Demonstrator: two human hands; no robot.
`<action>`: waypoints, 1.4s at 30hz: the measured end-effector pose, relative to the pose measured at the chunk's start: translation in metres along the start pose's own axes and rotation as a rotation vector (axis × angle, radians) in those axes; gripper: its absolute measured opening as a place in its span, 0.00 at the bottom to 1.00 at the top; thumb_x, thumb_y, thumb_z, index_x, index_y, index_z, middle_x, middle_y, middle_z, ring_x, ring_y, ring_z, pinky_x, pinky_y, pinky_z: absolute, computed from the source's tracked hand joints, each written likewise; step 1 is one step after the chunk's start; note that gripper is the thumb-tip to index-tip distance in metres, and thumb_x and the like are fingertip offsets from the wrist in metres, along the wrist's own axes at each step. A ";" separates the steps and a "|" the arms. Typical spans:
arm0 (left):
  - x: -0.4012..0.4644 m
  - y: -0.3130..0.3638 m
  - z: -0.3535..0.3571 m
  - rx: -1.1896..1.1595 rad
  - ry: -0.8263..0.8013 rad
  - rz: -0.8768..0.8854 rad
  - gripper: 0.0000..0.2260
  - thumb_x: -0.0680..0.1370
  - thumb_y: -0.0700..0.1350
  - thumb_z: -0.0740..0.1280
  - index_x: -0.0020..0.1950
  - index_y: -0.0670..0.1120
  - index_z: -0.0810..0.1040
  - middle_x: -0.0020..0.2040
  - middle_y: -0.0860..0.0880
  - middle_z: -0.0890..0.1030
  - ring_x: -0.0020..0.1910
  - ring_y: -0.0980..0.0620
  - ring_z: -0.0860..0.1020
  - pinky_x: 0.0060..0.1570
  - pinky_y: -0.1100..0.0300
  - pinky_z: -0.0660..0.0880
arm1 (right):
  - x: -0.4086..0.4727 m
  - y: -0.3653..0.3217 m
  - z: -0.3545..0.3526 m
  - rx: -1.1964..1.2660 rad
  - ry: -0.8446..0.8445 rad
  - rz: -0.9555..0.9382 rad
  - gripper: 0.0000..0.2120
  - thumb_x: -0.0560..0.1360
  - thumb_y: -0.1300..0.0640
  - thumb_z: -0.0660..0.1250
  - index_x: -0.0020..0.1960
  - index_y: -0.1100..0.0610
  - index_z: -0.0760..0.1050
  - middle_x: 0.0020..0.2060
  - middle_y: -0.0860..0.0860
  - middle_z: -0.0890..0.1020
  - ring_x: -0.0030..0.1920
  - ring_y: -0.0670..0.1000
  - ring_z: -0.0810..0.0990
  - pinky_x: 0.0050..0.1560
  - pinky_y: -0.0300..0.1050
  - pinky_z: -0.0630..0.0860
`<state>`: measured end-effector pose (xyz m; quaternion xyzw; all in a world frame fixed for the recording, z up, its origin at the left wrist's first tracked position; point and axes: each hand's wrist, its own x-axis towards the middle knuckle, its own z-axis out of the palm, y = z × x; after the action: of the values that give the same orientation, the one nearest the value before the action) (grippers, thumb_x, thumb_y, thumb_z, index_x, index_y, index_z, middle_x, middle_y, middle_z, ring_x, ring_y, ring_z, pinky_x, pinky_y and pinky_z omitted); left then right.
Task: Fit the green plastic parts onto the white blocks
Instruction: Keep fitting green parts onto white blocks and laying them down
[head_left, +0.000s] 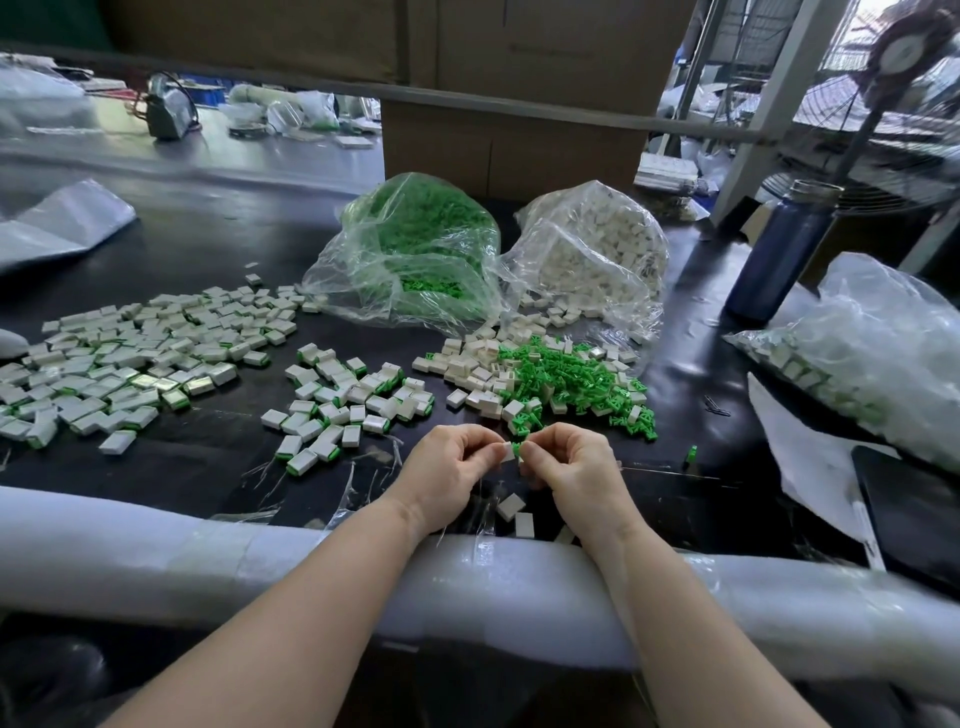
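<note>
Over the near edge of the black table, my left hand (451, 470) pinches a small white block (508, 453). My right hand (571, 463) pinches a green plastic part (517, 448) that touches the block's right end. Just beyond my hands lies a mixed heap of loose green parts (576, 379) and bare white blocks (475, 366). Two white blocks (517, 515) lie on the table below my hands. Fitted blocks with green edges form a small heap (343, 400) in the middle and a wide spread (130, 358) at the left.
A clear bag of green parts (415, 249) and a clear bag of white blocks (597, 249) stand at the back. A blue bottle (779, 260) and another bag of blocks (857, 358) are at the right. White foam padding (260, 561) covers the near table edge.
</note>
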<state>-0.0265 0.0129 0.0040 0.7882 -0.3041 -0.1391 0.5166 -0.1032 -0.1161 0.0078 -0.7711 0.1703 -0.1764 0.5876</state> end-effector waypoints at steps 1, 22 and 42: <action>0.000 0.000 0.000 0.011 -0.004 0.000 0.05 0.77 0.44 0.66 0.43 0.50 0.81 0.41 0.49 0.83 0.44 0.50 0.80 0.52 0.52 0.76 | 0.000 0.000 0.000 -0.026 -0.003 -0.007 0.08 0.74 0.65 0.67 0.38 0.57 0.76 0.30 0.50 0.79 0.28 0.41 0.77 0.33 0.37 0.76; -0.005 0.003 0.001 0.089 -0.009 0.011 0.06 0.76 0.44 0.67 0.49 0.44 0.83 0.39 0.44 0.83 0.38 0.53 0.76 0.47 0.55 0.75 | -0.001 -0.004 -0.002 -0.136 -0.021 -0.020 0.10 0.74 0.64 0.67 0.35 0.55 0.76 0.29 0.51 0.77 0.32 0.49 0.74 0.41 0.52 0.76; -0.005 0.007 0.003 0.084 -0.020 0.005 0.07 0.77 0.43 0.66 0.49 0.43 0.82 0.38 0.47 0.81 0.39 0.51 0.78 0.48 0.54 0.76 | 0.002 0.003 -0.002 -0.112 -0.025 -0.042 0.11 0.72 0.64 0.69 0.34 0.53 0.76 0.26 0.46 0.77 0.29 0.46 0.74 0.35 0.44 0.75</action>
<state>-0.0343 0.0122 0.0086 0.8071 -0.3168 -0.1328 0.4802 -0.1024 -0.1191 0.0057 -0.8083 0.1563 -0.1693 0.5417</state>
